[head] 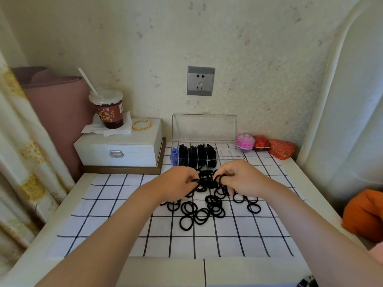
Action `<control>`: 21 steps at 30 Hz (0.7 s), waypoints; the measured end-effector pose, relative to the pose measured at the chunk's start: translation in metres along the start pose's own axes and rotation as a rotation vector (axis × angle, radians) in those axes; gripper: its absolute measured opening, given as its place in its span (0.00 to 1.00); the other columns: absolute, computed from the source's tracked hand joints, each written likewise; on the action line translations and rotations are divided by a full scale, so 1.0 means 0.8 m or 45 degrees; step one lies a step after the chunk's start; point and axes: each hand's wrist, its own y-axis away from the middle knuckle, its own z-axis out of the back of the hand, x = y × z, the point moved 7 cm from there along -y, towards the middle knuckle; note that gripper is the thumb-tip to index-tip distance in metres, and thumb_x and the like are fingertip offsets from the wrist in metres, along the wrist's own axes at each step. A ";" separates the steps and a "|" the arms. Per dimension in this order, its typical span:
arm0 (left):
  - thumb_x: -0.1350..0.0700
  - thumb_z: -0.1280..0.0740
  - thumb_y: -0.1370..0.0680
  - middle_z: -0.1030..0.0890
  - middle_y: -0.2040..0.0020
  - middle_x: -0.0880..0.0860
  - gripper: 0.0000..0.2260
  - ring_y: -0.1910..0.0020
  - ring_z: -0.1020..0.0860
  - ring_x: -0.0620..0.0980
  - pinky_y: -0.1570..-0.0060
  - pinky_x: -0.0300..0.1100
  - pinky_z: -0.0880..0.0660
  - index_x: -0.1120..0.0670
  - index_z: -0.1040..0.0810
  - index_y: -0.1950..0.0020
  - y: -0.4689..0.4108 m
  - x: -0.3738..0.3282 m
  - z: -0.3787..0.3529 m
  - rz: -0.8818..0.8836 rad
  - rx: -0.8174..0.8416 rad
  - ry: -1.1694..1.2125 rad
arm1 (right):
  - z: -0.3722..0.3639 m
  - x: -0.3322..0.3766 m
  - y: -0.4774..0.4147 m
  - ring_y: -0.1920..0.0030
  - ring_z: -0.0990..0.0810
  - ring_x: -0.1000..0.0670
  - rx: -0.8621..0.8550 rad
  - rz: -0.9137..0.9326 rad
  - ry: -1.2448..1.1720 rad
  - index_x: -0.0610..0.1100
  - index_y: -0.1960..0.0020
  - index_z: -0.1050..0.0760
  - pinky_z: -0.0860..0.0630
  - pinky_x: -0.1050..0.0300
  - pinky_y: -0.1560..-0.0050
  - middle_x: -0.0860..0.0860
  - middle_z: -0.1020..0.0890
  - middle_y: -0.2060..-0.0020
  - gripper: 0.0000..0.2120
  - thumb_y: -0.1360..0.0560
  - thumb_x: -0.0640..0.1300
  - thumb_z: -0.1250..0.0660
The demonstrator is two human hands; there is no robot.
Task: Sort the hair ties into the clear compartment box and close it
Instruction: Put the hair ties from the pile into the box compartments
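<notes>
A clear compartment box [230, 154] stands at the back of the checked cloth, its lid [204, 127] upright against the wall. Several of its compartments hold black hair ties [196, 155]; the leftmost holds something blue [175, 155], and the right ones look empty. Several loose black hair ties [202, 212] lie scattered on the cloth in front of it. My left hand [176, 182] and my right hand [241, 178] meet just in front of the box, both pinching a bunch of black hair ties [207, 178] between them.
A white jewellery case [118, 150] at the back left carries a drink cup with a straw [108, 109] and gold bangles [142, 124]. A pink trinket [245, 141] and red boxes [281, 150] sit right of the clear box. An orange cushion [364, 214] lies at the right edge.
</notes>
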 end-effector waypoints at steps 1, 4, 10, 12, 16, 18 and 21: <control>0.54 0.35 0.20 0.19 0.56 0.48 0.04 0.56 0.21 0.47 0.55 0.40 0.24 0.49 0.21 0.51 0.001 0.002 0.001 0.021 0.009 0.030 | -0.003 -0.002 0.002 0.69 0.18 0.51 0.044 -0.020 -0.031 0.50 0.50 0.18 0.28 0.60 0.74 0.48 0.14 0.59 0.08 0.22 0.40 0.34; 0.54 0.34 0.22 0.22 0.56 0.42 0.04 0.56 0.23 0.43 0.58 0.33 0.29 0.46 0.21 0.50 0.007 0.002 -0.007 0.039 0.099 0.009 | -0.020 -0.002 0.008 0.71 0.20 0.52 0.266 -0.040 0.058 0.50 0.49 0.19 0.27 0.62 0.68 0.47 0.14 0.57 0.09 0.22 0.39 0.35; 0.51 0.31 0.25 0.26 0.53 0.41 0.10 0.52 0.26 0.43 0.51 0.39 0.27 0.42 0.19 0.43 0.013 0.001 -0.022 0.086 0.209 -0.292 | -0.049 0.005 0.005 0.54 0.24 0.58 0.361 0.020 0.623 0.54 0.34 0.24 0.31 0.65 0.58 0.59 0.22 0.49 0.17 0.22 0.42 0.36; 0.52 0.31 0.26 0.25 0.53 0.43 0.11 0.53 0.26 0.44 0.52 0.41 0.25 0.43 0.20 0.44 0.013 0.002 -0.025 0.129 0.219 -0.365 | -0.050 0.012 0.003 0.49 0.27 0.58 0.311 0.081 0.723 0.55 0.37 0.22 0.33 0.63 0.54 0.59 0.21 0.44 0.17 0.23 0.42 0.35; 0.53 0.32 0.25 0.24 0.55 0.45 0.07 0.55 0.24 0.47 0.57 0.42 0.25 0.46 0.18 0.48 0.011 0.002 -0.029 0.130 0.280 -0.459 | -0.055 0.010 -0.001 0.52 0.25 0.55 0.335 0.062 0.768 0.52 0.43 0.19 0.30 0.60 0.54 0.58 0.21 0.53 0.12 0.24 0.43 0.33; 0.54 0.34 0.23 0.22 0.52 0.48 0.07 0.53 0.23 0.49 0.53 0.45 0.23 0.48 0.19 0.47 0.012 0.005 -0.030 0.134 0.287 -0.452 | -0.059 0.008 -0.002 0.53 0.22 0.52 0.360 0.057 0.727 0.48 0.47 0.18 0.25 0.58 0.53 0.55 0.19 0.54 0.09 0.25 0.42 0.32; 0.55 0.37 0.20 0.24 0.50 0.47 0.08 0.51 0.24 0.48 0.52 0.41 0.26 0.50 0.23 0.43 0.013 0.011 -0.022 0.150 0.229 -0.288 | -0.048 0.007 -0.005 0.54 0.20 0.53 0.243 0.060 0.572 0.48 0.52 0.19 0.24 0.62 0.55 0.55 0.18 0.55 0.05 0.27 0.42 0.31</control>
